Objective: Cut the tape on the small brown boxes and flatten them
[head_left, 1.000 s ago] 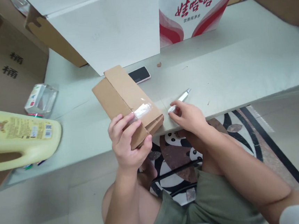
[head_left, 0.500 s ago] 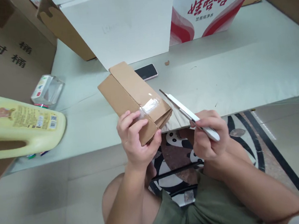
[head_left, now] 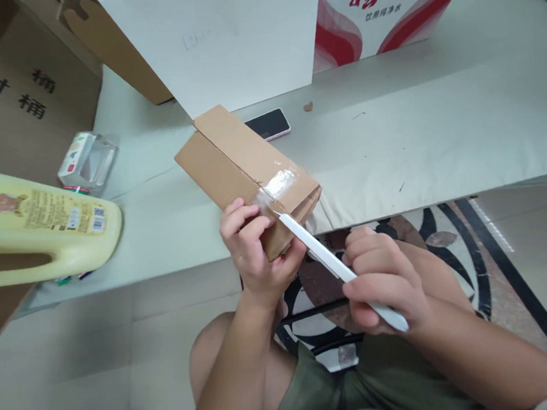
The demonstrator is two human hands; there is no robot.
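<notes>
Remote view: my left hand (head_left: 261,251) grips the small carton (head_left: 229,164) over the table's (head_left: 420,128) near edge | my right hand (head_left: 390,278) clasps the white knife (head_left: 328,252), tip by the taped seam (head_left: 264,191) | I'd go shallow, short strokes, left fingers off the blade's line.

The yellow plastic jug (head_left: 66,248) runs off the left edge, its label print too small to read. The small brown cardboard box (head_left: 236,160) hides one end of the black-screened phone (head_left: 271,123) — and left fingers (head_left: 251,232) cover part of the box. Whether the slim white knife (head_left: 323,256) touches it is unclear.
</notes>
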